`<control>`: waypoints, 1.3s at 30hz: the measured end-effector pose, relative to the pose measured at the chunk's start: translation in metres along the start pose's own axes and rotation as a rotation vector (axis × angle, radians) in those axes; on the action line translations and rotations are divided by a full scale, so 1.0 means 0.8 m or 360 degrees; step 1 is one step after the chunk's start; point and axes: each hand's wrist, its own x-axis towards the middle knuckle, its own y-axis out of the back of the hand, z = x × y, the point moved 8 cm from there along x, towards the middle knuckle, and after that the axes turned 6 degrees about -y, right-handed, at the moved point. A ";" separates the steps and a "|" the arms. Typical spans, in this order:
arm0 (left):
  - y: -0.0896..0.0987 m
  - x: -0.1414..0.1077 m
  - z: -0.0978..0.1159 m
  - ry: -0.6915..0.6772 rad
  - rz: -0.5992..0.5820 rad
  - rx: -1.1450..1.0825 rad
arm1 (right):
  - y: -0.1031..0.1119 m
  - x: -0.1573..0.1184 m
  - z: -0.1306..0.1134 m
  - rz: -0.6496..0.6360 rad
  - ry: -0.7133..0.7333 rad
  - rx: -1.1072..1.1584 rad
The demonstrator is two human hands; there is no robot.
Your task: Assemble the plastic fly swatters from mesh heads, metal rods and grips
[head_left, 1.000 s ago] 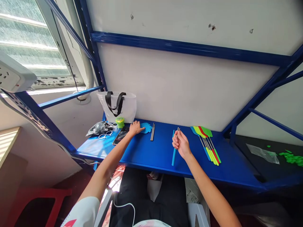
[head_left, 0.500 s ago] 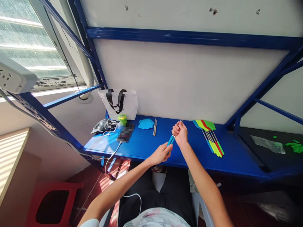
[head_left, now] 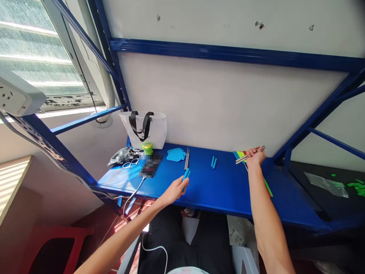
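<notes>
My left hand is closed around light-blue tube grips, just above the table's front edge. Farther right, my right hand grips thin metal rods, which stick out on both sides of the fist. It is over the coloured fly swatters and hides much of them. Between my hands, two more light-blue tube grips lie on the blue table. Several metal rods lie farther left, beside a stack of flat light-blue pieces.
At the back left stand a white bag with black handles and a green tub. Scissors, a dark plastic bag and a blurred dark object with a white cable are close by. Blue frame bars rise at both sides.
My hands have come apart: the left moved left with blue grips, the right moved right with metal rods to the swatters. Two blue grips now show on the table between them.
</notes>
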 end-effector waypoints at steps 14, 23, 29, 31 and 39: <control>-0.054 0.234 0.031 0.0078 0.0170 0.1263 | -0.105 -0.115 0.180 -0.0440 -0.0859 0.0084; 0.052 0.144 -0.013 -0.0217 0.0666 0.1811 | -0.236 -0.125 0.230 -0.0460 -0.0702 -0.0416; 0.036 0.137 -0.027 -0.0366 0.0519 0.1925 | -0.193 -0.100 0.173 -0.0441 -0.0363 -0.0926; 0.036 0.142 -0.025 -0.0327 0.0518 0.1920 | -0.142 -0.087 0.143 -0.0382 -0.0255 -0.1090; 0.040 0.160 -0.023 -0.0339 0.0523 0.1968 | 0.091 -0.064 0.116 -0.0006 -0.0242 -0.2718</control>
